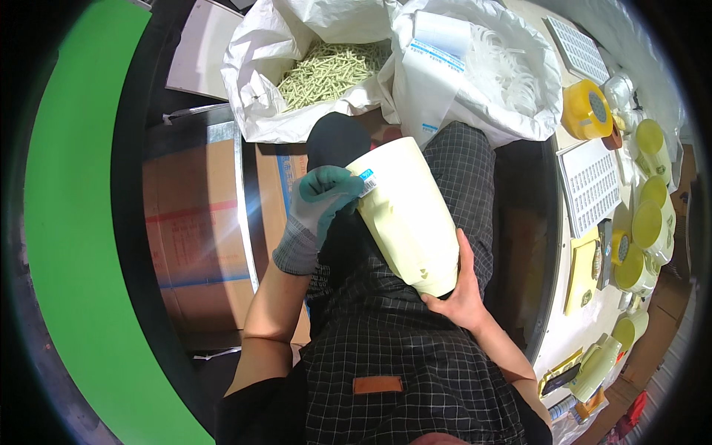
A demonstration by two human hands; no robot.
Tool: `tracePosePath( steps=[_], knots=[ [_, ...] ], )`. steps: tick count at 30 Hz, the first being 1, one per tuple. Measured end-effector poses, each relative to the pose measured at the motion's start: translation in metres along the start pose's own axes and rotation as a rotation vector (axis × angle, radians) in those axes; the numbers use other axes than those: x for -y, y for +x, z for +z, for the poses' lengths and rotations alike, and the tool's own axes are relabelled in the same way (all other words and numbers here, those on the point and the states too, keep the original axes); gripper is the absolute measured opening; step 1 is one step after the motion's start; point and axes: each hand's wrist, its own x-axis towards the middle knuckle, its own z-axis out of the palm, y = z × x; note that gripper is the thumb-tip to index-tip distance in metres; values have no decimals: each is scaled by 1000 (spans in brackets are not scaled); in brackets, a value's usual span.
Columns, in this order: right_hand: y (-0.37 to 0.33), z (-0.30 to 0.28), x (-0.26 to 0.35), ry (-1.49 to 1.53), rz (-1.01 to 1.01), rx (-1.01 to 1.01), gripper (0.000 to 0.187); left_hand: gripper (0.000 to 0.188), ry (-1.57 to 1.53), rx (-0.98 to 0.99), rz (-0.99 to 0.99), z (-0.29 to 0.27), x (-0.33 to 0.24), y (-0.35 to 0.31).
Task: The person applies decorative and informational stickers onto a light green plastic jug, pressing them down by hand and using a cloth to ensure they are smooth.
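In the head view, a pale yellow jug [410,219] lies tilted over the person's lap, its wide end away from the body and its narrower end toward the lower right, just above a dark checked apron [348,337]. The left hand [320,196], in a grey and green glove, is at the jug's upper left side; its fingers are bent in and the thumb and fingertips pinch the edge of a small blue and white label [368,182]. The label lies against the jug's wall near the wide end; whether all of it is stuck down I cannot tell. The bare right hand [466,293] is partly open, curved round the narrow end, with the thumb and fingers spread on either side and supporting it.

Beyond the knees stand two white sacks side by side: the left sack [256,107] holds short pale green pieces [326,78], the right sack [547,93] holds clear curved pieces [508,70]. At the right, a table [567,331] carries a roll of yellow tape [577,111], a sheet of labels [589,182] and a row of similar pale yellow jugs. Cardboard boxes [196,215] sit at the left, beside a long green strip [81,222].
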Motion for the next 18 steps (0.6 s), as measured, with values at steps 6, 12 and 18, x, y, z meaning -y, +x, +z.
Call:
tracePosePath(
  steps=[6, 12, 18],
  knots=[
    [-2, 12, -1, -300, -119, -57, 131, 12, 60, -30, -53, -5, -11, -7],
    [-5, 11, -9, -289, -86, -84, 128, 34, 650, -123, 12, -23, -2, -1],
    [4, -63, 22, 222, -166, 51, 113, 74, 715, 1, 675, -14, 49, -17]
  ],
)
